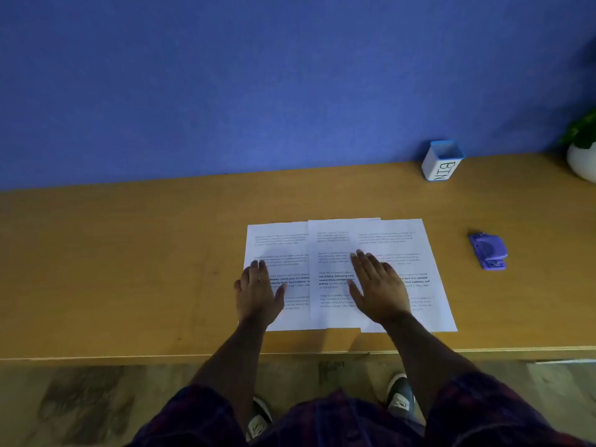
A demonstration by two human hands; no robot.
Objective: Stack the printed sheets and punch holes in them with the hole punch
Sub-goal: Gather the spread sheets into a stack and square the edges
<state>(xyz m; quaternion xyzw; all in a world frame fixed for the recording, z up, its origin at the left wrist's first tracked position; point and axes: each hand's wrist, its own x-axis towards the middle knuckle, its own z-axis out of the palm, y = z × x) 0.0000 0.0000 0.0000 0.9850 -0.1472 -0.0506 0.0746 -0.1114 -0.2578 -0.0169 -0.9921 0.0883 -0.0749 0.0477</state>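
Note:
Three printed white sheets lie overlapping side by side on the wooden table: a left sheet [280,243], a middle sheet [332,272] and a right sheet [416,253]. My left hand [259,290] rests flat, palm down, on the left sheet's lower left part. My right hand [377,285] lies flat with fingers spread across the middle and right sheets. Neither hand grips anything. A purple hole punch [488,251] sits on the table to the right of the sheets, apart from them.
A white and blue cup marked BIN [442,161] stands at the back right against the blue wall. A white pot with a green plant [583,156] is at the far right edge. The table's front edge [193,354] runs just below the sheets.

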